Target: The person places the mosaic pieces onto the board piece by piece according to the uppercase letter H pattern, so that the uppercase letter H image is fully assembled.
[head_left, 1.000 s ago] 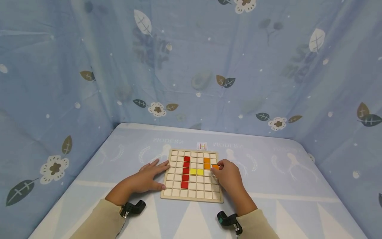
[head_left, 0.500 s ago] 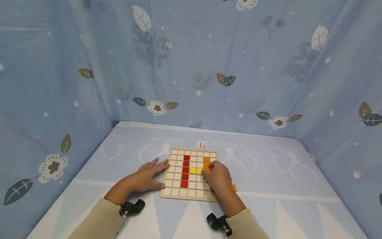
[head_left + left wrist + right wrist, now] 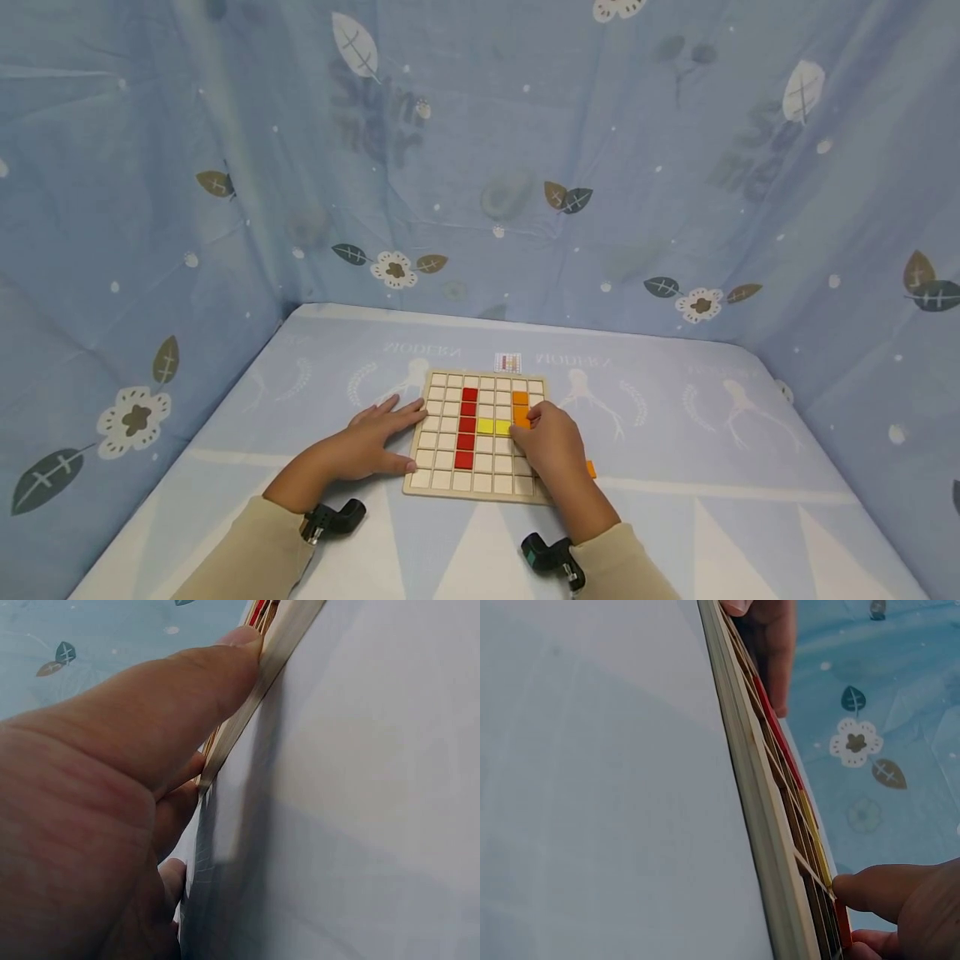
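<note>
A square wooden grid board (image 3: 480,497) lies on the table, with cream cells. In it are a column of red tiles (image 3: 467,425), a short row of yellow tiles (image 3: 495,427) and orange tiles (image 3: 520,399) towards the right. My left hand (image 3: 367,446) rests along the board's left edge, fingers spread and thumb (image 3: 240,664) at the rim. My right hand (image 3: 553,442) pinches an orange tile (image 3: 843,922) between thumb and fingers, right at the cell beside the yellow row and below the other orange tiles. The hand covers part of the board's right side.
A small printed card (image 3: 507,362) with a coloured grid pattern lies just behind the board. Another orange tile (image 3: 592,469) shows partly from behind my right wrist, off the board. Patterned blue cloth (image 3: 480,208) hangs behind the table.
My right hand has moved left from the board's right edge with the orange tile, over to the end of the yellow row. A loose orange tile has come into sight. The left hand stays put.
</note>
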`<state>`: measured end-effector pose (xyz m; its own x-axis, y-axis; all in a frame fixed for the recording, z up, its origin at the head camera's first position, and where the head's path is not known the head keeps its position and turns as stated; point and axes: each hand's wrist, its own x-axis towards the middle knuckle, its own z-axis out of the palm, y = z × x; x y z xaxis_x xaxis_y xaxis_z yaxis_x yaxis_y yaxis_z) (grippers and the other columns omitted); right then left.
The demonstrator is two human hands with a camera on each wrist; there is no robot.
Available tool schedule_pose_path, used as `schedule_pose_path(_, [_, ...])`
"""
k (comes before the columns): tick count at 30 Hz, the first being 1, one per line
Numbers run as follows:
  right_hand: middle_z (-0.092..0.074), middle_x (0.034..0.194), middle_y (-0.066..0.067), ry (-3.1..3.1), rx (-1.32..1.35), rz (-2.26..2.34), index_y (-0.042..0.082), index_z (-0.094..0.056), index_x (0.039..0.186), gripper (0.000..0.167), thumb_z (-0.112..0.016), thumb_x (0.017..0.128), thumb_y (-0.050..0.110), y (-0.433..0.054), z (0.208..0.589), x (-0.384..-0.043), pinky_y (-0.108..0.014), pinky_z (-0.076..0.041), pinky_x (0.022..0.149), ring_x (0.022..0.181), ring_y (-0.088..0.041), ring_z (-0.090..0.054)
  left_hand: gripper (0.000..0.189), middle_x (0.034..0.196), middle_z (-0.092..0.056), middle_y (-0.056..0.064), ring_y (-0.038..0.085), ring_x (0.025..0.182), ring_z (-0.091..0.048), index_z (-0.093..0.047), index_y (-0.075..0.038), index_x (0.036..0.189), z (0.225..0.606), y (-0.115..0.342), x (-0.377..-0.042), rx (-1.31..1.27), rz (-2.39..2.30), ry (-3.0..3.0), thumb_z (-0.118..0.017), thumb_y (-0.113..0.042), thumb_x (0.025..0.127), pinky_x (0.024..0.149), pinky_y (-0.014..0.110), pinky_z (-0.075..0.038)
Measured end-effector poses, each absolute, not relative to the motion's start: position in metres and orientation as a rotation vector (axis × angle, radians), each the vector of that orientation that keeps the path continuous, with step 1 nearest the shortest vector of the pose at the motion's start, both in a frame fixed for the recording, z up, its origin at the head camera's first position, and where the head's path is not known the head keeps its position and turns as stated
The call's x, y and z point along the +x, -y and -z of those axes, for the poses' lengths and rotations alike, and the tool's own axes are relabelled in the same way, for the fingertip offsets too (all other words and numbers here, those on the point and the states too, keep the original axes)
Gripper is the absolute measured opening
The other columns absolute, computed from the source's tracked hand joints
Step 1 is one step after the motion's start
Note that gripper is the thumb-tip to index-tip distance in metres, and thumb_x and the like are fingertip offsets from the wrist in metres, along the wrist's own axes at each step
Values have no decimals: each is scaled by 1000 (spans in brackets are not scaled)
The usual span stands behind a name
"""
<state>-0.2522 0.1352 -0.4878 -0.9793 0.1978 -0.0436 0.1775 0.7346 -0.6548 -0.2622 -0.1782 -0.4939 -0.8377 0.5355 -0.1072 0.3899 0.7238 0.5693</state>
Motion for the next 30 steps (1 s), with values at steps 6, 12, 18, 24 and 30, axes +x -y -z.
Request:
schedule_pose_path(6, [-64, 88, -3, 2916, -296, -1084, 7, -69, 109, 34, -83, 90, 32, -136, 488, -252, -33, -46, 67, 80, -20, -58, 92, 175, -23, 0, 43, 162, -3, -39, -21, 164, 494, 178, -262, 696, -784, -2662, -82, -49, 88, 123, 73, -5])
schedule_pose_path(12, [-66, 87, -2, 2898, -276, -1086, 7, -68, 108, 34, -83, 89, 32, -138, 488, -253, -34, -49, 69, 80, -19, -59, 92, 175, -24, 0, 44, 162, -4, -39, -20, 164, 493, 177, -263, 700, -792, -2666, -83, -47, 88, 123, 72, -4])
schedule_pose_path(18, [-70, 99, -6, 2894, -244, -1139, 7, -69, 113, 37, -83, 90, 32, -145, 483, -250, -39, -54, 75, 86, -21, -63, 92, 175, -25, 1, 44, 162, -4, -40, -19, 164, 492, 177, -264, 707, -805, -2655, -83, -47, 87, 123, 72, -4])
schedule_pose_path(24, [-67, 111, -10, 2910, -221, -1198, 8, -67, 126, 43, -80, 93, 31, -171, 473, -247, -34, -54, 68, 88, -23, -61, 93, 175, -23, 2, 44, 162, -3, -38, -18, 164, 494, 176, -266, 731, -804, -2644, -82, -49, 88, 123, 72, -5])
schedule_pose_path(30, [-66, 122, -12, 3005, -284, -1161, 9, -64, 132, 49, -80, 93, 33, -203, 468, -247, -34, -57, 66, 90, -23, -64, 93, 175, -22, -2, 42, 163, -2, -38, -23, 165, 495, 178, -265, 710, -788, -2658, -82, -50, 88, 123, 72, -5])
